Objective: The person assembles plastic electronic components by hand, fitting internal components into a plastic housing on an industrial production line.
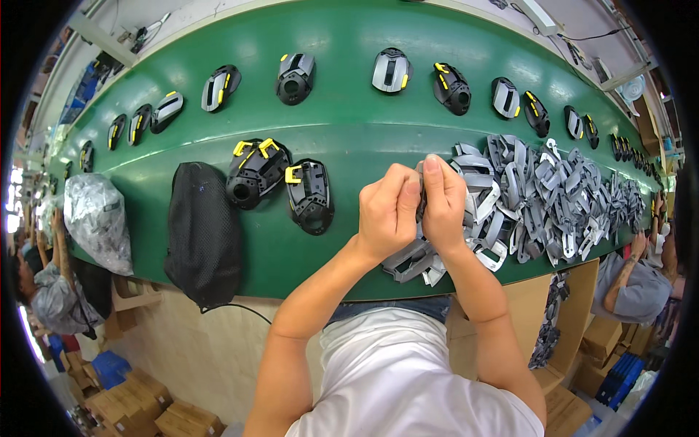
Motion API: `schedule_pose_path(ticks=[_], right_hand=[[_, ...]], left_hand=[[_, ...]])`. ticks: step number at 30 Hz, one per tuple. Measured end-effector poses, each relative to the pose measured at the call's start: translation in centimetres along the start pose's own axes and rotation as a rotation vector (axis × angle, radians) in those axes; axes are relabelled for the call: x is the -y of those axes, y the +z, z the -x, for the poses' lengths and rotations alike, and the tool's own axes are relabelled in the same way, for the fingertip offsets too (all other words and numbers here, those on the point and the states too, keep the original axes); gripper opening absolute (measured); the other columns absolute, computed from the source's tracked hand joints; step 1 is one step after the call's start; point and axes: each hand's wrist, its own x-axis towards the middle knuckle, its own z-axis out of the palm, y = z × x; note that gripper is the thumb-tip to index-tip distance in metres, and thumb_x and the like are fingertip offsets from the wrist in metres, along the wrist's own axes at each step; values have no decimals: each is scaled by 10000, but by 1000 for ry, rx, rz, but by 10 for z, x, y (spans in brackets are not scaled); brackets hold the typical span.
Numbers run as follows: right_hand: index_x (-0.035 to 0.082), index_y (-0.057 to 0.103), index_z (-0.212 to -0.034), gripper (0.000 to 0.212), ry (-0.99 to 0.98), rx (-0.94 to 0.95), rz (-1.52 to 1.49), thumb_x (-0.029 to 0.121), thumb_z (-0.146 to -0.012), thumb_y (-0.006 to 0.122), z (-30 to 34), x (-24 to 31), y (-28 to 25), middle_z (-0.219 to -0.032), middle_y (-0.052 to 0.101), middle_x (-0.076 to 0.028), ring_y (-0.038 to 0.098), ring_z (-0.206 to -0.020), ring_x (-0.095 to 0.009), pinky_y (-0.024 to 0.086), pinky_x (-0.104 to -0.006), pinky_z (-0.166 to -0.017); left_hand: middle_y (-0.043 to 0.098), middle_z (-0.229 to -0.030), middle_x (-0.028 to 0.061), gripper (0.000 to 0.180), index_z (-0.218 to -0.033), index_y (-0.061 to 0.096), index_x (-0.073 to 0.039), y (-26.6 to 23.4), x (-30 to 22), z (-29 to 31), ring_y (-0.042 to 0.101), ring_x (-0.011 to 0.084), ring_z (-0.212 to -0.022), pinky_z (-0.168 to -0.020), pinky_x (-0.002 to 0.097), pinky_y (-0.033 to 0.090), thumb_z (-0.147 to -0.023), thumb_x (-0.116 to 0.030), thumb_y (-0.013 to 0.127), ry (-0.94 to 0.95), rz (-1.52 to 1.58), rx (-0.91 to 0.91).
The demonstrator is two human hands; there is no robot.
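Observation:
My left hand (387, 211) and my right hand (443, 207) are closed and pressed side by side above the near part of the green table (349, 273). A bit of a grey plastic piece (420, 188) shows between them; the fingers hide most of it. Right beside my right hand spreads a heap of grey plastic frames (561, 197), some lying beneath my hands. To the left of my hands rest two black shells with yellow clips, a wider one (255, 175) and a narrower one (310, 197).
A black mesh bag (204, 233) and a clear plastic bag (97, 218) lie at the left. Grey and black shells (295, 79) stand in a row across the far strip. A cardboard box (579, 320) of parts is at the lower right. People work at both sides.

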Motion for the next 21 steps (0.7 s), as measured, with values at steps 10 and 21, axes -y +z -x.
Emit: schedule_pose_path(ticks=[10, 21], right_hand=[[4, 432, -651, 385, -164, 31, -50, 217, -972, 413, 2, -2, -5, -545, 400, -12, 345, -496, -75, 287, -250, -451], [21, 382, -633, 378, -193, 16, -11, 191, -969, 419, 3, -7, -3, -532, 355, -13, 311, -488, -83, 258, -262, -442]], left_hand=[[456, -532, -4, 263, -775, 471, -16, 1, -6, -4, 381, 42, -429, -404, 207, 304, -969, -182, 409, -169, 145, 10], [461, -531, -3, 271, -768, 473, -15, 0, -3, -3, 395, 41, -429, -390, 214, 297, -970, -182, 406, -136, 91, 17]])
